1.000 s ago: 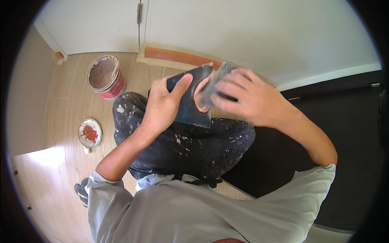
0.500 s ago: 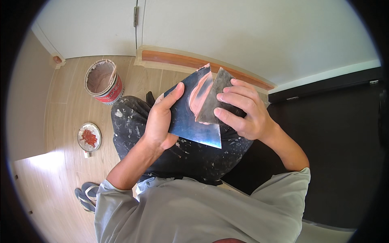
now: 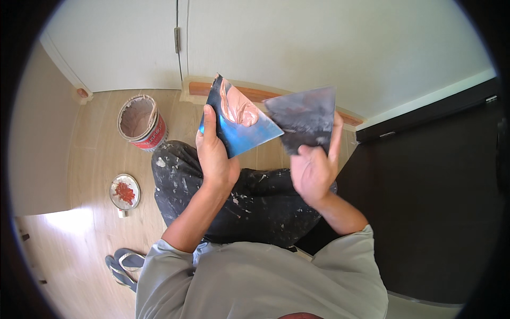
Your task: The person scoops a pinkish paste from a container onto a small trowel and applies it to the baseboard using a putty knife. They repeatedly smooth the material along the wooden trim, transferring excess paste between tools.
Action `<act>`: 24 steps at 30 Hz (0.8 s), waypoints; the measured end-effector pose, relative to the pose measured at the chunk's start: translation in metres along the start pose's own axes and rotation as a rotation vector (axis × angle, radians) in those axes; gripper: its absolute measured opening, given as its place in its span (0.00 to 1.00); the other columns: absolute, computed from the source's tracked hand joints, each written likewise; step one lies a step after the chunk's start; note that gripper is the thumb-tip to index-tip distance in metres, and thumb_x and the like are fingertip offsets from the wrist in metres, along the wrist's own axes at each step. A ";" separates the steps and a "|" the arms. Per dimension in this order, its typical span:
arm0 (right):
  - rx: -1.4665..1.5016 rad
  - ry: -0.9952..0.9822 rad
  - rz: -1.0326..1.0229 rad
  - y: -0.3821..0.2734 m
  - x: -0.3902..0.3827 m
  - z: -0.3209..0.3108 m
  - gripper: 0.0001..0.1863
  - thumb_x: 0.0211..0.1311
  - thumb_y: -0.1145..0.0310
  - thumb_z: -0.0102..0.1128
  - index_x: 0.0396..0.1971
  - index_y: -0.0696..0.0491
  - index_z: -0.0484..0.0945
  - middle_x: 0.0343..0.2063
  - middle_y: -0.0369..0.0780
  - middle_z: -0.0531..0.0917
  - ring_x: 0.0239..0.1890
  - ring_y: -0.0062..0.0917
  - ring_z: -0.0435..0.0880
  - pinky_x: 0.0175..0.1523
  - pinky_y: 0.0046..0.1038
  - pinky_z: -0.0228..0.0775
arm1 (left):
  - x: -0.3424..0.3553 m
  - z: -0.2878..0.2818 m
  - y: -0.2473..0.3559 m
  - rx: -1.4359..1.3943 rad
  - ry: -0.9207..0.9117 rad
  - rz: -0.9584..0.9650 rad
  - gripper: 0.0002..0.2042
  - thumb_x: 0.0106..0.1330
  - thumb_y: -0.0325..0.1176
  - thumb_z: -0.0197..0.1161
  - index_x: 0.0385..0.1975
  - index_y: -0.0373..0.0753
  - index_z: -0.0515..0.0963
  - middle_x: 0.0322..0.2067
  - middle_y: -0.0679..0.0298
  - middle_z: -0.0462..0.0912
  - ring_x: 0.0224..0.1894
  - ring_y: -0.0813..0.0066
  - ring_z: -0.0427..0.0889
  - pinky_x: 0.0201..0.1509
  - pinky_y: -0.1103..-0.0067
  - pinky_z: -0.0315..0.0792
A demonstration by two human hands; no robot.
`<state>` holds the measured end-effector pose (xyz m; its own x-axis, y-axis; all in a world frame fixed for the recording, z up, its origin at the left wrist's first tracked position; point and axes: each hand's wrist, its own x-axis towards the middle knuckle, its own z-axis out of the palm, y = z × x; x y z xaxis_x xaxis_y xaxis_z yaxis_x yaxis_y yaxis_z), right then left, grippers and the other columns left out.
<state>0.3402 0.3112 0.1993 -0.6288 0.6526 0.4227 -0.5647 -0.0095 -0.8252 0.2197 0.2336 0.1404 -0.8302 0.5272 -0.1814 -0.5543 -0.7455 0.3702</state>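
My left hand point(image 3: 215, 154) is closed on a shiny blue-black metal spreader plate point(image 3: 244, 137), tilted upward, with a folded mound of pink paste point(image 3: 239, 109) on its upper part. My right hand point(image 3: 313, 173) grips a dark grey, motion-blurred spreader point(image 3: 300, 119) just right of the blue plate, its thumb on the face and fingers along the right edge. Whether the two plates touch at their near edges I cannot tell. Both are held above my paint-spattered dark trousers point(image 3: 244, 207).
Left on the wood floor point(image 3: 90, 154) stand an open bucket point(image 3: 151, 133) of pinkish paste and a round lid point(image 3: 125, 194) with red material; sandals point(image 3: 125, 268) lie below. Ahead are a white wall point(image 3: 329, 48), door point(image 3: 117, 53) and taped wooden skirting point(image 3: 239, 92); right is a dark panel point(image 3: 425, 212).
The blue plate has moved left and rotated. The grey spreader has come off the paste and swung rightward, my right hand turning from fingertips on top to thumb in front.
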 end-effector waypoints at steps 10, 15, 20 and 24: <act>-0.342 -0.230 -0.303 0.039 -0.008 0.007 0.34 0.50 0.85 0.37 0.63 0.58 0.57 0.57 0.45 0.67 0.60 0.26 0.66 0.68 0.32 0.55 | 0.001 0.004 -0.011 0.020 -0.077 -0.043 0.22 0.73 0.49 0.59 0.52 0.34 0.75 0.48 0.63 0.81 0.49 0.76 0.79 0.56 0.74 0.72; -0.458 -0.254 -0.363 0.054 0.000 0.000 0.26 0.63 0.84 0.41 0.62 0.60 0.58 0.60 0.47 0.68 0.62 0.26 0.66 0.68 0.31 0.55 | -0.001 0.005 -0.011 0.033 -0.086 -0.074 0.21 0.74 0.48 0.58 0.52 0.34 0.75 0.47 0.64 0.81 0.49 0.76 0.79 0.56 0.75 0.72; -0.528 -0.266 -0.303 0.067 0.005 -0.011 0.22 0.69 0.79 0.44 0.62 0.60 0.59 0.61 0.46 0.66 0.63 0.30 0.67 0.69 0.34 0.58 | -0.001 0.005 -0.013 0.048 -0.075 -0.079 0.21 0.74 0.47 0.58 0.52 0.34 0.76 0.46 0.65 0.81 0.48 0.77 0.79 0.55 0.75 0.73; -0.576 -0.398 -0.184 0.070 0.009 -0.023 0.20 0.73 0.75 0.42 0.63 0.59 0.59 0.60 0.45 0.67 0.62 0.31 0.70 0.68 0.33 0.61 | -0.004 0.006 -0.009 0.054 -0.075 -0.059 0.21 0.74 0.47 0.57 0.52 0.34 0.76 0.46 0.64 0.81 0.47 0.76 0.80 0.54 0.75 0.74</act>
<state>0.3073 0.3342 0.1372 -0.7597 0.2785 0.5876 -0.3780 0.5462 -0.7475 0.2284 0.2404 0.1437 -0.7881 0.6003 -0.1361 -0.5964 -0.6901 0.4100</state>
